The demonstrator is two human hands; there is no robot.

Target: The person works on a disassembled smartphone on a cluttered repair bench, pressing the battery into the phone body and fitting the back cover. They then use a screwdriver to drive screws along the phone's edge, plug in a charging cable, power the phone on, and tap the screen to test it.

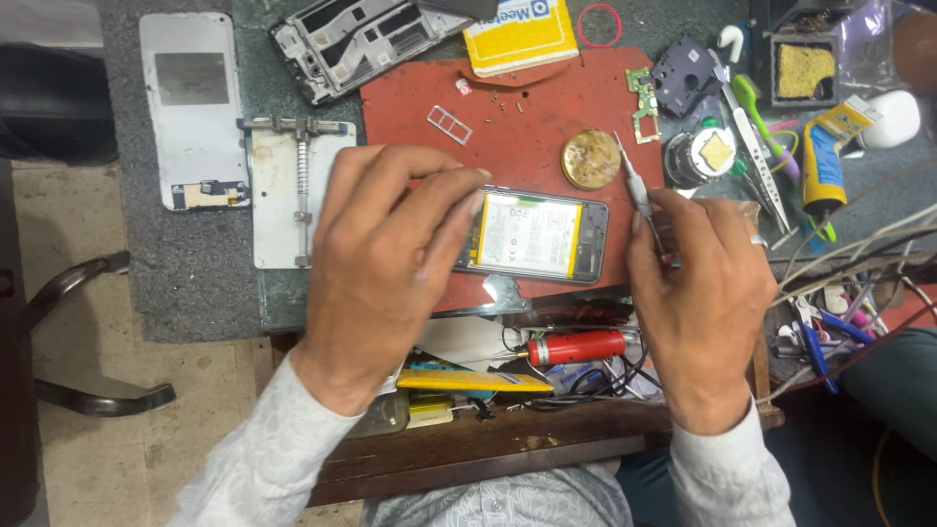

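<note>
Silver and slim, a screwdriver (pixel 639 190) is pinched between the fingers of the right hand (pixel 705 293), its shaft slanting up and away toward a round brass-coloured tin (pixel 590 159). That hand sits just beside the right end of an opened phone (pixel 532 236), whose white, yellow-edged battery faces up. The left hand (pixel 386 259) covers the phone's left end, fingers curled together with the tips resting on its upper edge; whether they grip anything small cannot be told. The phone lies on a red mat (pixel 527 107) on the bench (pixel 185 283).

On the mat above the phone lie a small metal card tray (pixel 450 124) and a green circuit board (pixel 643 103). Left of the left hand stands a white holding jig (pixel 293 190), and beyond it a pale phone back cover (pixel 193 109). A stripped phone frame (pixel 346 44) lies at the top, next to a yellow box (pixel 520 34). Tweezers (pixel 756 161) and a blue and yellow tool (pixel 825 161) lie to the right of the mat. Below the phone, a red cylinder (pixel 578 346) rests in an open drawer among wires.
</note>
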